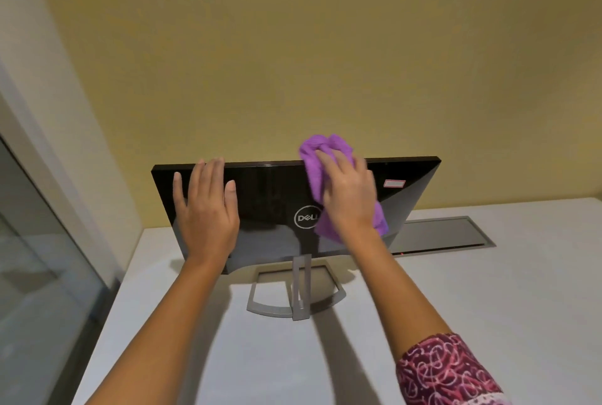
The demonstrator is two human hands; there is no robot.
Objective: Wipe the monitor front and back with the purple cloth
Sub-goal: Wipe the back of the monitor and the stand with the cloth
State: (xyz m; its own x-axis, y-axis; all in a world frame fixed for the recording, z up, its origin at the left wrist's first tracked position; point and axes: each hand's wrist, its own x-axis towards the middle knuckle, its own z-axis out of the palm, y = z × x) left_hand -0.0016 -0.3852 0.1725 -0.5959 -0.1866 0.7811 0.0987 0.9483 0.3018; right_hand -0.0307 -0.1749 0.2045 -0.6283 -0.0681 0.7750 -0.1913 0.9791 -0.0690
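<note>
A black monitor (270,189) stands on a white table with its glossy back facing me; a silver logo shows near the centre. Its grey stand (301,287) rests on the tabletop. My left hand (205,209) lies flat on the left part of the back, fingers straight and reaching the top edge. My right hand (347,191) presses the bunched purple cloth (314,170) against the back right of the logo. The cloth sticks out above the monitor's top edge and below my wrist. The screen side is hidden.
The white table (488,290) runs right and toward me. A grey recessed cable hatch (439,235) lies behind the monitor at right. A yellow wall rises close behind. A glass panel (39,258) borders the table's left side. A small pink-edged sticker (394,183) sits on the monitor's back.
</note>
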